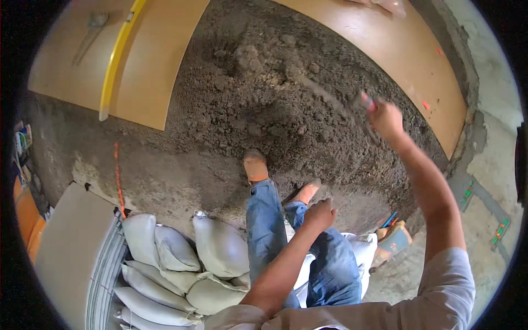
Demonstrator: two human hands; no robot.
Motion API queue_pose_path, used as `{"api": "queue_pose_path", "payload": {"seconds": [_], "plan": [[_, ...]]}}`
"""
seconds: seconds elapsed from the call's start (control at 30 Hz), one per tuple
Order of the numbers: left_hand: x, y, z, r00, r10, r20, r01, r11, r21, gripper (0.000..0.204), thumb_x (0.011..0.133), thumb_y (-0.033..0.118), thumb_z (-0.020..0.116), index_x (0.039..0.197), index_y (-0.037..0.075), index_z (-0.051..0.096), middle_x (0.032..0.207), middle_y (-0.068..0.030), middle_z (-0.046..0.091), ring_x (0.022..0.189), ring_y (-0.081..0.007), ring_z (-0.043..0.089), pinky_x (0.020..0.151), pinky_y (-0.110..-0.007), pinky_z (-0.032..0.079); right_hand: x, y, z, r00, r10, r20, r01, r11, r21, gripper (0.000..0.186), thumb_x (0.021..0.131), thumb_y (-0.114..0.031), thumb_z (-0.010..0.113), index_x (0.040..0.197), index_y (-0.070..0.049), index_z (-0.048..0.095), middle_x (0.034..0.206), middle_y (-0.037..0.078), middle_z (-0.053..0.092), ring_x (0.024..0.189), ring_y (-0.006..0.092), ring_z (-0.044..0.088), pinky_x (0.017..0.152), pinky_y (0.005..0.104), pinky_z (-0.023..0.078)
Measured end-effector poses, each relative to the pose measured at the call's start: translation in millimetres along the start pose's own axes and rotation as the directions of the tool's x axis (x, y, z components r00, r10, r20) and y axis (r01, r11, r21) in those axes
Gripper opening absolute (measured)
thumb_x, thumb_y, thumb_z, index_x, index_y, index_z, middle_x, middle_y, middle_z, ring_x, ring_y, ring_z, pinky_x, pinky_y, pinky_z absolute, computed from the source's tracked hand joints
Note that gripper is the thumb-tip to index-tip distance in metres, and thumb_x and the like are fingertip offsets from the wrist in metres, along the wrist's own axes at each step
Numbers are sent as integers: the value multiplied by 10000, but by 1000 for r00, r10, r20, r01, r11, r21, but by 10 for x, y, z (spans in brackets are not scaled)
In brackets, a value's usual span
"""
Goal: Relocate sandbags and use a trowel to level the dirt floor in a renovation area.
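My right hand (387, 120) is closed around a trowel-like hand tool (367, 100) with a red handle end, held over the right side of the loose dark mortar (258, 93). Its blade is too blurred to make out clearly. Lumpy, moist-looking mortar spreads from the far side down to my feet. Near my bent right knee, my left hand (320, 215) is curled into a fist, with nothing visible in it. My left shoe (255, 165) stands at the mortar's near edge.
Large tan tiles (146, 71) lie far left and far right (407, 60). A yellow level (116, 60) and a small tool (98, 21) rest on the left one. White filled sacks (220, 247) and stacked tiles (77, 236) stand near left. A bucket (393, 242) sits near right.
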State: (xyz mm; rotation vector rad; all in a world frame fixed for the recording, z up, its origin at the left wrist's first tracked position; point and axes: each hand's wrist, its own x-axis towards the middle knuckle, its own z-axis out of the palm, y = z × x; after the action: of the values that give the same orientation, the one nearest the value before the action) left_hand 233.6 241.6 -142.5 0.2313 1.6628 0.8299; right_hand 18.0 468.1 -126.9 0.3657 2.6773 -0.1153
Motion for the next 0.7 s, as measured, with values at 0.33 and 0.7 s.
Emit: {"api": "queue_pose_path", "payload": {"seconds": [0.33,0.7], "plan": [[166,95,-1351,970,-46,-237,-55,914,-402,440,802,312,496,1138,28,464,1034,-205,554,947,-356,532,803,-417,431,2747,-1726,-438,973,-225,-50,188,902,-390,286,768,-286,473,964,-111,586,898,160,612,848,310,597,730,425,468],[224,169,-1674,923,-43,-382,-140,887,-439,415,797,300,507,1118,42,457,1006,-212,554,885,-367,548,742,-428,453,3309,-2522,-862,741,-660,121,661,749,36,280,775,-203,469,970,-55,605,967,162,603,920,286,580,754,389,465]]}}
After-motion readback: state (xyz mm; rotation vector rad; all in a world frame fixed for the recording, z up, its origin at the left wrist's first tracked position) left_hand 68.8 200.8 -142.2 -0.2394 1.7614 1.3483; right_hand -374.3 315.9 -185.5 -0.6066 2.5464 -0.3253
